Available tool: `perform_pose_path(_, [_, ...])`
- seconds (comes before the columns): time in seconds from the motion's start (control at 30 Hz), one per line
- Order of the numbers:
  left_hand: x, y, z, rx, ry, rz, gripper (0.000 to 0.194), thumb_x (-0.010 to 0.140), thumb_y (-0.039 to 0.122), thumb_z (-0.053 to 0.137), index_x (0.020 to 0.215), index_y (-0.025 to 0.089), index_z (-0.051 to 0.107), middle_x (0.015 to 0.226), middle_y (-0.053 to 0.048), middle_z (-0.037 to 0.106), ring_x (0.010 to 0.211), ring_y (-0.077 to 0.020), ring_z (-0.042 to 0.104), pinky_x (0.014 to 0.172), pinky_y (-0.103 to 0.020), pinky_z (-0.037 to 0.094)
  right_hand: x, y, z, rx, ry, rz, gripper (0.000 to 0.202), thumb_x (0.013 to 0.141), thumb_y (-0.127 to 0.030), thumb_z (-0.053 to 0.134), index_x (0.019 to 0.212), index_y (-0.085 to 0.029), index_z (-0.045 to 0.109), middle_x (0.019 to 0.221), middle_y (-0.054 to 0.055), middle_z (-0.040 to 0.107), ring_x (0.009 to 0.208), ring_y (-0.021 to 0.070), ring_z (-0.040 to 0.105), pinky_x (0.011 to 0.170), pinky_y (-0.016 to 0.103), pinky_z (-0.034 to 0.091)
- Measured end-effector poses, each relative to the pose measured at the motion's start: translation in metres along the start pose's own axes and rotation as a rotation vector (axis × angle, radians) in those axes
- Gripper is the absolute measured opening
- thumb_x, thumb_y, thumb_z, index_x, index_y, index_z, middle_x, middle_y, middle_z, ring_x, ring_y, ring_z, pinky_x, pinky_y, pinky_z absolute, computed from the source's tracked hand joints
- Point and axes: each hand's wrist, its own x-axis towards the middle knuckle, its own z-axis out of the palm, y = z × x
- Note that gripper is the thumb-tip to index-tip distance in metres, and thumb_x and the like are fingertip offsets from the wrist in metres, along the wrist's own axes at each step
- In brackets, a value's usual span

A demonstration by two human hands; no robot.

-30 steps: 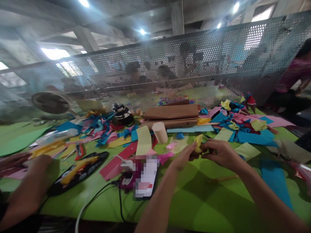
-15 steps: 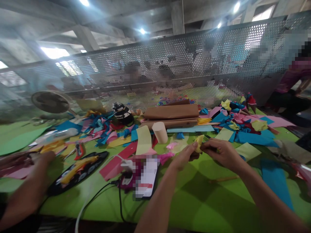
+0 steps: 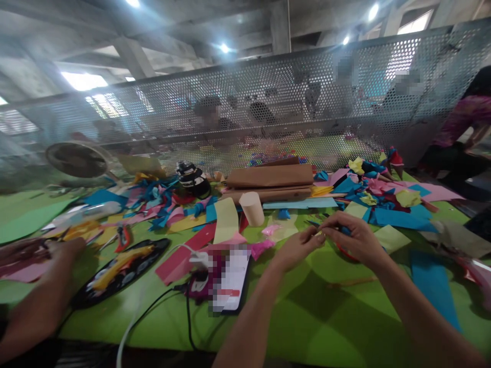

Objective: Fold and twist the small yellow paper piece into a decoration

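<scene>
Head view shows your left hand and right hand meeting fingertip to fingertip above the green table; your left thumb and forefinger are pinched together on a small yellow paper piece, barely visible between the two hands; your right fingers are curled together over the same spot, and you hold something dark with blue and red edges under that hand, too hidden to name; just behind your hands stand a cardboard cone and a pale yellow strip; a phone lies near your left forearm; a co-worker's hand rests far left by scissors
</scene>
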Motion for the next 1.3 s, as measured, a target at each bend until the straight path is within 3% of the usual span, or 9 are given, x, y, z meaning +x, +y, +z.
perform_pose_path(0.17, [0.000, 0.007, 0.000, 0.305, 0.051, 0.004, 0.054, 0.087, 0.066, 0.056, 0.115, 0.021, 0.066, 0.079, -0.001, 0.066, 0.072, -0.0186, 0.056, 0.067, -0.029, 0.041, 0.000, -0.002, -0.005, -0.041, -0.010, 0.029, 0.012, 0.091, -0.030, 0.064, 0.088, -0.020, 0.072, 0.083, 0.006, 0.069, 0.079, 0.0201, 0.063, 0.070, 0.032, 0.049])
perform_pose_path(0.27, [0.000, 0.006, 0.002, 0.363, 0.082, 0.000, 0.049, 0.087, 0.062, 0.055, 0.111, 0.021, 0.067, 0.073, -0.001, 0.062, 0.068, -0.0185, 0.055, 0.060, -0.027, 0.035, 0.000, -0.007, -0.010, -0.020, -0.077, 0.008, 0.012, 0.089, -0.026, 0.065, 0.094, -0.021, 0.074, 0.092, 0.007, 0.071, 0.086, 0.0209, 0.066, 0.075, 0.031, 0.051])
perform_pose_path(0.53, [-0.001, 0.007, 0.005, 0.454, 0.106, 0.067, 0.051, 0.090, 0.061, 0.051, 0.120, 0.023, 0.067, 0.073, -0.003, 0.066, 0.066, -0.0206, 0.058, 0.061, -0.028, 0.033, 0.000, -0.011, -0.012, -0.073, -0.156, -0.028, 0.024, 0.085, -0.019, 0.065, 0.107, -0.024, 0.074, 0.100, 0.007, 0.072, 0.093, 0.0235, 0.068, 0.082, 0.035, 0.054])
perform_pose_path(0.73, [0.001, 0.006, 0.006, 0.477, 0.150, 0.083, 0.043, 0.088, 0.056, 0.055, 0.107, 0.022, 0.073, 0.077, -0.004, 0.069, 0.070, -0.0220, 0.060, 0.062, -0.027, 0.033, 0.002, -0.012, -0.011, -0.106, -0.123, 0.017, 0.012, 0.085, -0.022, 0.065, 0.090, -0.021, 0.075, 0.090, 0.007, 0.072, 0.085, 0.0219, 0.068, 0.076, 0.032, 0.053])
perform_pose_path(0.9, [0.001, 0.007, 0.006, 0.504, 0.149, 0.088, 0.049, 0.089, 0.056, 0.053, 0.129, 0.029, 0.067, 0.071, 0.001, 0.064, 0.063, -0.0183, 0.056, 0.060, -0.026, 0.030, 0.002, -0.010, -0.010, -0.120, -0.097, 0.024, 0.017, 0.085, -0.022, 0.062, 0.097, -0.021, 0.075, 0.091, 0.007, 0.073, 0.086, 0.0228, 0.068, 0.077, 0.034, 0.052])
perform_pose_path(1.0, [0.001, 0.007, 0.006, 0.516, 0.153, 0.086, 0.050, 0.090, 0.054, 0.053, 0.131, 0.028, 0.067, 0.067, 0.001, 0.062, 0.061, -0.0178, 0.054, 0.061, -0.027, 0.029, 0.001, -0.006, -0.007, -0.084, -0.075, 0.036, 0.018, 0.084, -0.019, 0.063, 0.098, -0.021, 0.074, 0.094, 0.006, 0.074, 0.090, 0.0232, 0.069, 0.079, 0.033, 0.053])
perform_pose_path(1.3, [0.000, 0.006, 0.006, 0.403, 0.121, 0.098, 0.040, 0.093, 0.053, 0.050, 0.108, 0.021, 0.069, 0.067, 0.001, 0.058, 0.062, -0.0168, 0.049, 0.060, -0.027, 0.028, -0.001, 0.004, -0.006, 0.019, -0.037, 0.076, 0.028, 0.086, -0.025, 0.066, 0.113, -0.021, 0.072, 0.103, 0.008, 0.074, 0.094, 0.0239, 0.070, 0.081, 0.034, 0.056])
